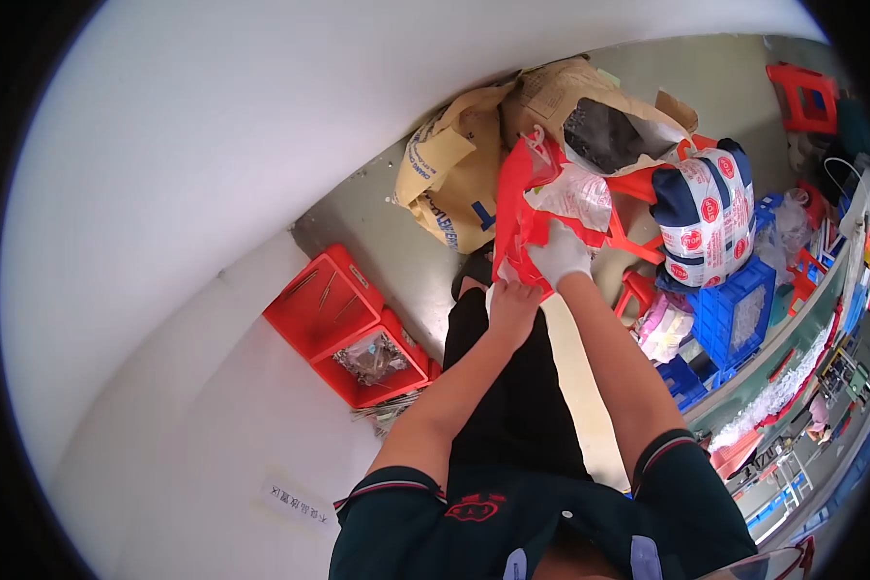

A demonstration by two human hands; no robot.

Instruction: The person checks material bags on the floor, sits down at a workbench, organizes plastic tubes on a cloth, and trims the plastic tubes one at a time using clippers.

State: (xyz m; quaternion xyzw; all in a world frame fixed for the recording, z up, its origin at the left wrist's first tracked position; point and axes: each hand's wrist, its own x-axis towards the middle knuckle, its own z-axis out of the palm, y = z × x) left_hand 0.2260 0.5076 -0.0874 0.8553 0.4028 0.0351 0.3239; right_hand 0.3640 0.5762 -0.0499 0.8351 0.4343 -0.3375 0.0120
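A crumpled red plastic bag (514,208) hangs in front of me, above my legs. My left hand (514,307), bare, is closed on its near edge. My right hand (561,253) wears a white glove and grips the bag a little farther up, its fingertips partly hidden by red folds. A whitish plastic piece with reddish print (575,196) shows at the bag's far right side; whether it lies inside the bag I cannot tell. Just beyond stands an open brown paper sack (556,92) with dark contents.
A yellowish woven sack (449,174) slumps by the wall. Two red bins (329,300) sit at left, holding thin rods and small scraps. At right are a taped dark bundle (710,217), an orange-red stool (638,242), a blue crate (735,314) and a cluttered green-topped bench (797,333).
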